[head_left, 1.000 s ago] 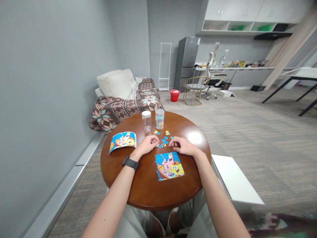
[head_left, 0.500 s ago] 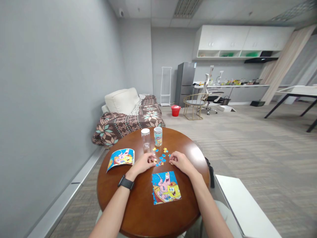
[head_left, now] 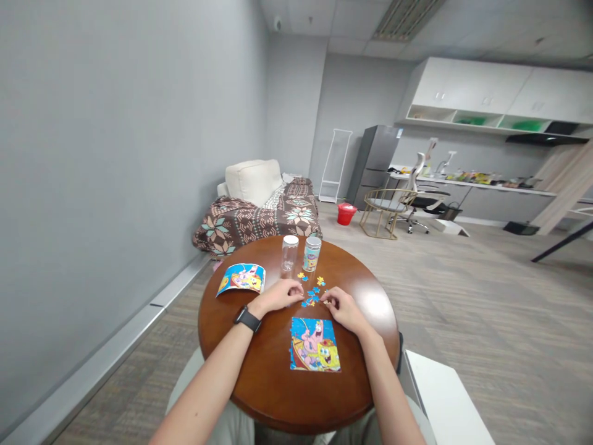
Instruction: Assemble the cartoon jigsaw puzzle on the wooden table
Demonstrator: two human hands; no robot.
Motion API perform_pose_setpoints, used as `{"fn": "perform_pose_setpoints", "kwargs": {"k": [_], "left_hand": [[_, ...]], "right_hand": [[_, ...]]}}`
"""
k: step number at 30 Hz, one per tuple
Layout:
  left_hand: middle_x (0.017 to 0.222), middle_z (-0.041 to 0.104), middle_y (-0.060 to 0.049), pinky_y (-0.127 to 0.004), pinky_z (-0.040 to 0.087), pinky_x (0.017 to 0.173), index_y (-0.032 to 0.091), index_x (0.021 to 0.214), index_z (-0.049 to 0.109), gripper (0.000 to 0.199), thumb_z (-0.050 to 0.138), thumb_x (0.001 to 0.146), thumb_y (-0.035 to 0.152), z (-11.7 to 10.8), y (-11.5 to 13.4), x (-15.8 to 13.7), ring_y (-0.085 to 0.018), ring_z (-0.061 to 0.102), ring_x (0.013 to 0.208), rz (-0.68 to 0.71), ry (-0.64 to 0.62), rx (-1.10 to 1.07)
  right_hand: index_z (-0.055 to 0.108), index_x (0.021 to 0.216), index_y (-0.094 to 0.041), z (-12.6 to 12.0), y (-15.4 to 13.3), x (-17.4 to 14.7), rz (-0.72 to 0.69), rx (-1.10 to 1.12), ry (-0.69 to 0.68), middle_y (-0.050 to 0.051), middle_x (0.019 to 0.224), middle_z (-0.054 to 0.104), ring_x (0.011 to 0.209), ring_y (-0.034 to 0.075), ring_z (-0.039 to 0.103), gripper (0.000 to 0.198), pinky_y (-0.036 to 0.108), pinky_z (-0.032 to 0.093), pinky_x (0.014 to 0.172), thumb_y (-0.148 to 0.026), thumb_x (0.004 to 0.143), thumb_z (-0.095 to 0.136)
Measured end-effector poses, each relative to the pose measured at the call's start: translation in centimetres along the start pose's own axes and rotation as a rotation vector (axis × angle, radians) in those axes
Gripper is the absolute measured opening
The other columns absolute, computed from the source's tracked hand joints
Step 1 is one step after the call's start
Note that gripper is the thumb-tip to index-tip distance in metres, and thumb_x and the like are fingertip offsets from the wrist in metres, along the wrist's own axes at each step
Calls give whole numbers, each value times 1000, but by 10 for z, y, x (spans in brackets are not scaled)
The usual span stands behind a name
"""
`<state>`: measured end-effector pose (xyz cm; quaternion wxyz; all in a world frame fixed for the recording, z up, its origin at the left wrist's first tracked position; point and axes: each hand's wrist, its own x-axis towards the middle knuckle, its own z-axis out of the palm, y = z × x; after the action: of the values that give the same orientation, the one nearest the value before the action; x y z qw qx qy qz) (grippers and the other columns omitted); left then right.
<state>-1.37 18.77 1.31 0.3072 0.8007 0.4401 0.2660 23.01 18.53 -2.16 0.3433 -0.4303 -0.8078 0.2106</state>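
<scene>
On a round wooden table (head_left: 259, 364), small blue and yellow puzzle pieces (head_left: 314, 293) lie loose between my hands. My left hand (head_left: 280, 295), with a black watch on its wrist, is closed in a pinch at their left edge, a piece seemingly at its fingertips. From the right, my right hand (head_left: 343, 309) curls its thumb and fingers together on a small yellowish piece. Nearer to me lies a joined cartoon puzzle (head_left: 315, 345), flat, with a ragged left edge. A curved picture sheet (head_left: 241, 277) showing the same scene rests left of my left hand.
Behind the pieces stand a clear jar (head_left: 290, 253) with a white lid and a printed can (head_left: 312, 254). A covered sofa (head_left: 259, 219) is beyond the table, with a red bucket (head_left: 346, 214) on the floor. To my right is a white cabinet (head_left: 447, 395).
The view has tilted and swung left, so everything sits farther right in it. Both hands stay at the loose pieces with only slight finger movement. The joined puzzle stays put.
</scene>
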Motion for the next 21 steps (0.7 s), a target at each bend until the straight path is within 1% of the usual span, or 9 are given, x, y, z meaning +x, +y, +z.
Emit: {"fn": "perform_pose_setpoints", "kwargs": {"k": [3, 5, 8, 10, 14, 17, 21], "left_hand": [[79, 69, -3, -22, 42, 67, 16, 89, 68, 19, 50, 85, 23, 2, -2, 1, -15, 61, 71, 5, 36, 32], [80, 69, -3, -22, 42, 67, 17, 89, 67, 19, 49, 85, 21, 4, -5, 2, -15, 62, 73, -6, 64, 24], [79, 68, -2, -23, 43, 66, 17, 89, 65, 17, 49, 83, 18, 7, -9, 5, -15, 63, 72, -46, 125, -52], [75, 66, -1, -22, 44, 63, 17, 87, 62, 16, 49, 81, 14, 9, -9, 7, -14, 63, 68, -89, 141, -155], [68, 62, 1, -21, 45, 55, 16, 84, 57, 9, 53, 78, 12, 13, -6, 11, -14, 65, 64, -196, 103, -465], [67, 62, 1, -21, 48, 55, 15, 82, 56, 8, 57, 75, 10, 15, -2, 10, -14, 66, 65, -261, 89, -642], [67, 61, 0, -21, 51, 58, 13, 79, 57, 15, 63, 68, 5, 14, 5, 6, -13, 67, 65, -331, 87, -768]], "right_hand": [[64, 83, -19, 0, -1, 0, 15, -25, 18, 4, 85, 61, 61, 12, 52, 15, 29, 47, 64, -14, 80, 49], [63, 82, -18, -1, -2, 0, 25, -58, 31, 4, 84, 59, 61, 12, 52, 14, 29, 47, 63, -15, 79, 50], [63, 81, -18, -2, -1, 0, 30, -107, 48, 4, 83, 57, 62, 13, 52, 12, 29, 47, 64, -16, 78, 51], [63, 83, -18, -3, 1, 0, 44, -127, 68, 4, 84, 57, 62, 13, 53, 11, 29, 47, 64, -17, 77, 53], [63, 84, -18, -2, 4, 0, 83, -122, 80, 3, 79, 58, 61, 13, 52, 10, 30, 47, 64, -21, 79, 55], [64, 84, -18, 0, 4, 1, 94, -69, 73, 3, 78, 59, 60, 13, 52, 11, 29, 47, 64, -22, 80, 55], [66, 90, -18, 3, 1, 1, 116, 4, 79, 1, 74, 57, 59, 12, 51, 16, 27, 46, 61, -19, 78, 56]]}}
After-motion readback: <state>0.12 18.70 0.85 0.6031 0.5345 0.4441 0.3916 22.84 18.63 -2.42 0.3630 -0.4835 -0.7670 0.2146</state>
